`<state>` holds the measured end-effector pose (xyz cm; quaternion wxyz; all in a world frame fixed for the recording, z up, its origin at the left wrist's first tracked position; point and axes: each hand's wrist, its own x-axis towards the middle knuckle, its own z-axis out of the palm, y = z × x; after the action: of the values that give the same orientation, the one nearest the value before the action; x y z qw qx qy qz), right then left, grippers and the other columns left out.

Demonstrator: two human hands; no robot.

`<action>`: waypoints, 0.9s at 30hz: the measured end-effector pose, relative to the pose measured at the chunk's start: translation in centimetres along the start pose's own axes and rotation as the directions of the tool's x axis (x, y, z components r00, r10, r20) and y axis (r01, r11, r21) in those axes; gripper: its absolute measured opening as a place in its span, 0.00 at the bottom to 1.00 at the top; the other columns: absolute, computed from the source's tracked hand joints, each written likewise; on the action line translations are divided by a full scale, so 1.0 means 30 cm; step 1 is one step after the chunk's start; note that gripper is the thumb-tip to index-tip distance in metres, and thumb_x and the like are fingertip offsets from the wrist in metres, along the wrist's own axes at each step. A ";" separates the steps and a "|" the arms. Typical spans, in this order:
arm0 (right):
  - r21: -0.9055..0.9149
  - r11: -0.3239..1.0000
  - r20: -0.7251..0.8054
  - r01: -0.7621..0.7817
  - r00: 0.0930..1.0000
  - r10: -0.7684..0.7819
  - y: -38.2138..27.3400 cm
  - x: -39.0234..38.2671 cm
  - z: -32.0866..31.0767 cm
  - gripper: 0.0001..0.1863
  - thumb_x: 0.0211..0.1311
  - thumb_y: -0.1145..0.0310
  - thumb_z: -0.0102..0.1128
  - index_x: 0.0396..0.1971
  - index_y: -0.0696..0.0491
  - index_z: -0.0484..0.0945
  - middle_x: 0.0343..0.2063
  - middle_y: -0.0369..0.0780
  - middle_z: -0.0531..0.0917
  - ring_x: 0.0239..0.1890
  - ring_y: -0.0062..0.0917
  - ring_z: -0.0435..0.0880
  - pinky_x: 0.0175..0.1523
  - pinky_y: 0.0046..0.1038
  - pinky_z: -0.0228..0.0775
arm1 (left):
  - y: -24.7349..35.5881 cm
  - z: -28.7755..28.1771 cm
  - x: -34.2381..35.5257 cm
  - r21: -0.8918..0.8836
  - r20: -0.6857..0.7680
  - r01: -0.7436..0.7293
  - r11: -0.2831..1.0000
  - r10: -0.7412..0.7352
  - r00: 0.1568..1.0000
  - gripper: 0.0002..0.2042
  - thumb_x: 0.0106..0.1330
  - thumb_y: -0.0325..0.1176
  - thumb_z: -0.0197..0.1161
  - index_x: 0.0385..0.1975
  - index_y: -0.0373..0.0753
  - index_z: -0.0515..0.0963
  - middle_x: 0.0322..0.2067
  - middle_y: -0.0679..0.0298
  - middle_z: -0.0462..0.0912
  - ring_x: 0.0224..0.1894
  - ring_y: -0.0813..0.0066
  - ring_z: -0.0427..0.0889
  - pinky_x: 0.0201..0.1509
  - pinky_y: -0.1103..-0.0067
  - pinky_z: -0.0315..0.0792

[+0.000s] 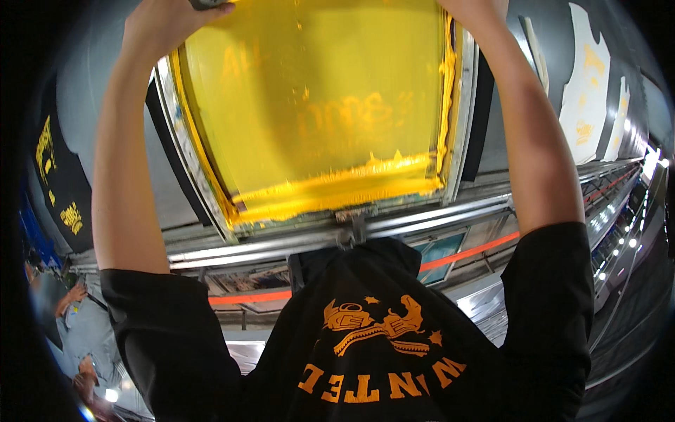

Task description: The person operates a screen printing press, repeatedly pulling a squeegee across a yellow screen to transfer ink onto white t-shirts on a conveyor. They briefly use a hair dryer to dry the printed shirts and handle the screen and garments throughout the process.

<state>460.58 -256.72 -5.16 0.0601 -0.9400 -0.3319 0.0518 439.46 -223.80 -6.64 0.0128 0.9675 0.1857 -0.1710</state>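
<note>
A printing screen (316,91) in a metal frame (186,144) lies before me, its mesh yellow and showing faint orange lettering. Thick yellow ink (337,184) is banked along its near edge and right side. At the far left corner, my left hand (165,17) is closed, its thumb against a grey thing (207,3) mostly cut off by the picture's top edge. Over the far right corner reaches my right hand (481,8); its fingers are out of the picture, so its grip is hidden. Both arms stretch forward on either side of the frame.
Black fabric with yellow prints (56,179) lies to the left, and white cut fabric pieces (587,91) with yellow prints to the right. A metal rail (274,250) and an orange strip (485,250) run along the near side. Another person (88,323) is at the lower left.
</note>
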 end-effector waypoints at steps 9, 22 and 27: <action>-0.042 0.989 0.029 0.144 0.989 -0.143 0.032 -0.831 0.057 0.17 0.47 0.68 0.73 0.41 0.44 0.86 0.34 0.33 0.86 0.42 0.32 0.86 0.49 0.39 0.75 | 0.274 0.087 -0.756 -0.019 0.197 0.084 0.996 -0.079 0.977 0.28 0.54 0.62 0.75 0.49 0.51 0.85 0.38 0.64 0.89 0.42 0.63 0.89 0.47 0.67 0.81; 0.602 0.798 -0.115 -0.032 0.985 0.127 0.211 -0.945 -0.068 0.37 0.66 0.43 0.64 0.58 0.63 0.75 0.57 0.55 0.76 0.61 0.48 0.76 0.66 0.42 0.68 | 0.472 0.125 -1.168 -0.211 -0.124 -0.165 0.963 0.141 0.982 0.26 0.52 0.41 0.78 0.53 0.44 0.83 0.52 0.59 0.86 0.58 0.61 0.82 0.69 0.62 0.66; 0.509 0.844 -0.150 -0.171 0.947 0.283 0.391 -0.559 0.194 0.37 0.69 0.42 0.59 0.60 0.63 0.75 0.54 0.59 0.78 0.59 0.51 0.77 0.64 0.44 0.69 | 0.673 0.167 -1.125 -0.391 -0.229 -0.270 0.880 0.190 0.955 0.23 0.52 0.31 0.70 0.52 0.43 0.83 0.54 0.60 0.86 0.57 0.61 0.82 0.69 0.63 0.66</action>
<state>454.04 -275.90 -11.66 0.3257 -0.9265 -0.1851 0.0368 415.70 -255.00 -0.80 0.2224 0.9690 0.1017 -0.0343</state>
